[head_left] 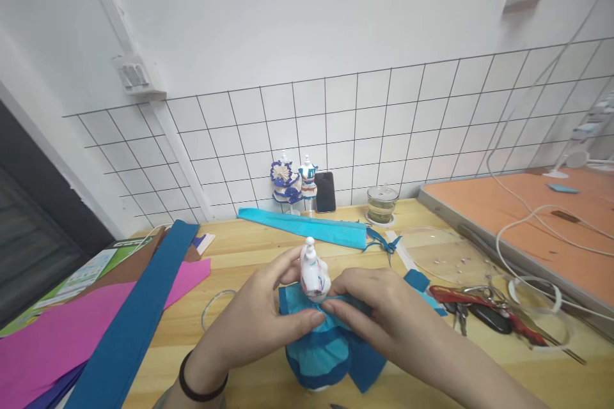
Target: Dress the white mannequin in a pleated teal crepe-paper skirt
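Near the tabletop's (249, 358) front edge, a glossy white mannequin (314, 278) wears a tiered, crinkled blue skirt (319, 358). The left hand (268, 307) curls round the mannequin, thumb on the waist; the right hand (378, 307) pinches the skirt's top. Beyond lies a long, flat light-blue strip (307, 228); near the back edge, a ruffled figurine (286, 185).

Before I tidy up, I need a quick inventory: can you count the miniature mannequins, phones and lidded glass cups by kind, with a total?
Miniature mannequins: 3 (one between the left hand and right hand, two at the back)
Phones: 1
Lidded glass cups: 1
Total: 5
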The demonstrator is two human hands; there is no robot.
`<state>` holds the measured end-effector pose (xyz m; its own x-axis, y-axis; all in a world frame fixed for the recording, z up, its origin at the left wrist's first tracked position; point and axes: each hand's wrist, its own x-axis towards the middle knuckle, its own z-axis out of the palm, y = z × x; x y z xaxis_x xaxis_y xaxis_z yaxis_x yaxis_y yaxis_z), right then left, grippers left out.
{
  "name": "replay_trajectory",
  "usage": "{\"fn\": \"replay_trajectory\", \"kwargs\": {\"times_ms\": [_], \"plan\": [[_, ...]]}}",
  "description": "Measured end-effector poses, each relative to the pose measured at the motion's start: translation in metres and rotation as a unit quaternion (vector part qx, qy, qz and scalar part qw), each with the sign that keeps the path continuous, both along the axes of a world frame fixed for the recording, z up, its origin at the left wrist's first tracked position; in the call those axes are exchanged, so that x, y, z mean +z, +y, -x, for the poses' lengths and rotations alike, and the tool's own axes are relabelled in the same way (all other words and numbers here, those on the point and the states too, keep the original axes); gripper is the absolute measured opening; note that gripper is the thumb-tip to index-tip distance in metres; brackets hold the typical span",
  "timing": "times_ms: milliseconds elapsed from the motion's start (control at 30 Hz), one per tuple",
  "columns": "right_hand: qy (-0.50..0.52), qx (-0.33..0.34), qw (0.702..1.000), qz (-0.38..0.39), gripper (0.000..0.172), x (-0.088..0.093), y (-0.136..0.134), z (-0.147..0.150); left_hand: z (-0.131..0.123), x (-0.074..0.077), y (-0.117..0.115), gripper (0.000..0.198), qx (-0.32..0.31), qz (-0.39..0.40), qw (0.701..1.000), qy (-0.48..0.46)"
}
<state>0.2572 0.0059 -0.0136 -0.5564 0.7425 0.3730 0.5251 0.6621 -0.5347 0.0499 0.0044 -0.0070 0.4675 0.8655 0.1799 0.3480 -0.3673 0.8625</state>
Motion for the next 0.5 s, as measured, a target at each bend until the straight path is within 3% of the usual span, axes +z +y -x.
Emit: {"fn": "replay_trajectory", "kwargs": {"times_ms": [267, 500], "plan": [[0.048, 0.003, 0.998, 0.045, 0.010, -0.0037, 0.0028, -0.0011, -0.0065, 0.0039, -0.0005, 0.047, 0.012, 0.001, 1.000, -0.007], [0.043, -0.014, 0.995, 0.091, 0.008, 0.0016, 0.0007, -0.0020, -0.0042, -0.0010, 0.0027, 0.057, 0.012, 0.028, 0.999, -0.025]]}}
